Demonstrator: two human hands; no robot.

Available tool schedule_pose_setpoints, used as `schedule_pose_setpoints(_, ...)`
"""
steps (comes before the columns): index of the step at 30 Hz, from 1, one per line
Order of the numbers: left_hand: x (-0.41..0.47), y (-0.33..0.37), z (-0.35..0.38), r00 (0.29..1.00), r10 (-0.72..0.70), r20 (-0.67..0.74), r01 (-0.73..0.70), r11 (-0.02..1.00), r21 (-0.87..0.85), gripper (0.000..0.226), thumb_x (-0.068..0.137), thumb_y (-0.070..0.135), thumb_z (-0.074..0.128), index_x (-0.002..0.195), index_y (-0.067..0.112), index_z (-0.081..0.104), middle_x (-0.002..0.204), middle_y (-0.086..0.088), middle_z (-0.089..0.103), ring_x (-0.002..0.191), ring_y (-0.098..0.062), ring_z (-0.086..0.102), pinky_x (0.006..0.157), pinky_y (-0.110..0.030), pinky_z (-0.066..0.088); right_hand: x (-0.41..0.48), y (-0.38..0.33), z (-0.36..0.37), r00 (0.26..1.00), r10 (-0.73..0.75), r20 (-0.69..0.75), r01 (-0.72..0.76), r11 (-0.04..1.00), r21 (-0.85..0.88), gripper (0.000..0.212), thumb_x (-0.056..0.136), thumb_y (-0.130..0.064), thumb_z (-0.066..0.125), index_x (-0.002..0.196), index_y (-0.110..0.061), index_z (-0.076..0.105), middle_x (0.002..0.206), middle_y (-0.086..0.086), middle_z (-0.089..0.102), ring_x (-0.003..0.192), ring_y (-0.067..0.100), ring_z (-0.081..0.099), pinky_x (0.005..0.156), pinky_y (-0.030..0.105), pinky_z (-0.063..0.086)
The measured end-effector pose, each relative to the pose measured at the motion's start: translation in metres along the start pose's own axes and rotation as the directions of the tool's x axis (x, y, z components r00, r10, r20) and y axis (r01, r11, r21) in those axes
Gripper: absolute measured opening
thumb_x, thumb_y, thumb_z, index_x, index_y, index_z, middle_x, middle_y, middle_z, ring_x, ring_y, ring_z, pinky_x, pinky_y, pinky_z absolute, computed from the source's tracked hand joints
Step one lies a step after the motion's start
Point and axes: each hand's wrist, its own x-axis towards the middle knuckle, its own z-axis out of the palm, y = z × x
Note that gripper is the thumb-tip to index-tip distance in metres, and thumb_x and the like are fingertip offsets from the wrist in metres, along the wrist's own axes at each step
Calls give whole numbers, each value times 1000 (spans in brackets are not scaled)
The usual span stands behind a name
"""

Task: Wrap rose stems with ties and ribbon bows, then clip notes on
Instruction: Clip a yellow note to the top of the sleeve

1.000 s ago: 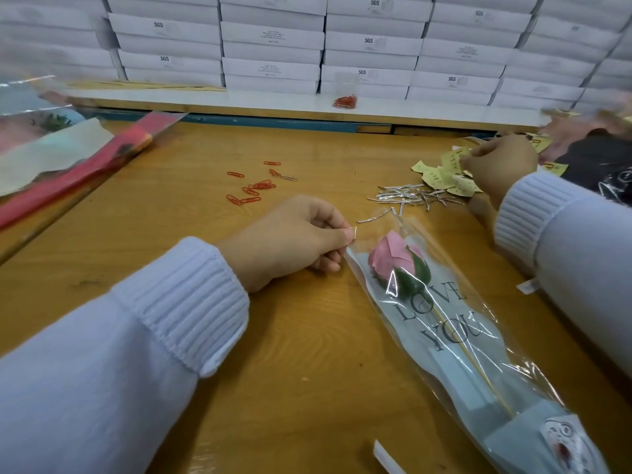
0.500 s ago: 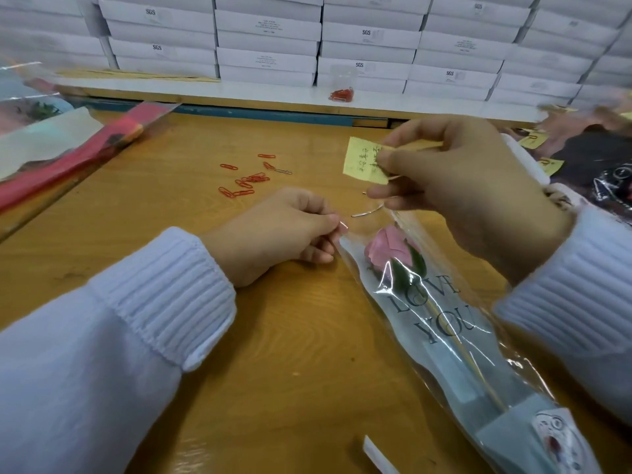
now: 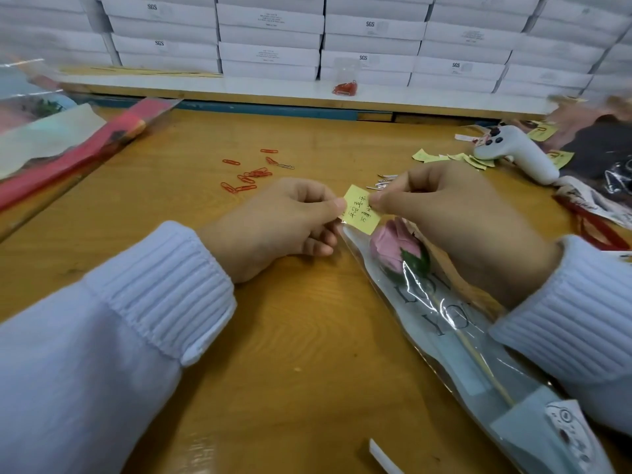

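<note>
Orange-brown wooden desk (image 3: 307, 336) with the grain showing, backed by a low white ledge (image 3: 239, 85) and a wall of stacked white boxes (image 3: 270, 35). On the ledge, a small clear bag of red clips (image 3: 345, 87). Scattered on the desk: red paper clips (image 3: 249, 176) left of centre, silver ties (image 3: 384, 181) just beyond the right hand, and yellow slips (image 3: 444, 157) farther right beside a white controller (image 3: 516, 153). At the far left edge, blurred wrapped flowers (image 3: 68, 152) in red and pale sleeves.

"SGS" printed on several box ends; smaller print on others too small to read. Dark capitals on the clear sleeve (image 3: 461, 336), with "LO" and "YO" legible and the remainder lost to glare and the right wrist. Dark handwriting on the yellow note (image 3: 360, 210), not legible.

Left hand (image 3: 273, 224) resting on its side on the desk, thumb and forefinger pinching the note's left edge, other fingers curled under. Right hand (image 3: 455, 220) raised over the sleeve's top, fingertips pinching the note's right edge, remaining fingers curled; impossible to tell whether anything else is held there. Note held between both hands, just above the sleeve's open end. Pink rose (image 3: 393, 248) lying inside the sleeve, bud just below the note, stem running toward the lower right.
</note>
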Motion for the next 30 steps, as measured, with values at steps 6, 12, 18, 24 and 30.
schedule_pose_setpoints(6, -1, 0, 1, 999, 7, -37, -6, 1000, 29, 21, 96, 20, 51, 93, 7, 66, 68, -1, 62, 57, -7, 56, 54, -13, 51, 0, 0, -11, 972, 13, 236, 16, 992, -123, 12, 75, -15, 73, 66, -8, 72, 85, 8, 73, 82, 22, 69, 75, 28, 56)
schedule_pose_setpoints(12, 0, -3, 4, 997, 64, -46, -60, 995, 78, 20, 96, 22, 52, 84, 12, 65, 55, 11, 63, 50, 1, 56, 50, -12, 47, 8, 1, -14, 968, -63, 242, 76, 996, -43, 25, 80, -15, 71, 103, -21, 63, 101, 5, 68, 97, 24, 66, 90, 39, 53)
schedule_pose_setpoints(18, -2, -3, 8, 991, 119, -57, -108, 978, 176, 22, 96, 25, 51, 84, 14, 65, 76, 3, 70, 57, -3, 59, 52, -13, 49, 12, -2, -11, 956, -147, 253, 179, 978, -111, 7, 86, -22, 66, 87, -21, 73, 81, -1, 70, 69, 5, 60, 58, 13, 46)
schedule_pose_setpoints(24, -3, -4, 9, 966, 237, -100, -202, 941, 273, 21, 95, 26, 53, 85, 16, 68, 49, 13, 61, 40, 1, 46, 43, -10, 38, 14, 1, -17, 920, -181, 347, 215, 975, -60, 13, 85, -16, 67, 97, -17, 70, 78, 1, 69, 66, 14, 63, 59, 20, 49)
schedule_pose_setpoints(30, -3, -4, 8, 965, 259, -45, -238, 934, 268, 22, 96, 27, 52, 82, 19, 67, 51, 17, 60, 43, 3, 51, 45, -10, 40, 17, 6, -20, 898, -143, 415, 122, 990, 77, 21, 74, -20, 70, 92, -10, 69, 71, 8, 65, 68, 25, 58, 64, 33, 46)
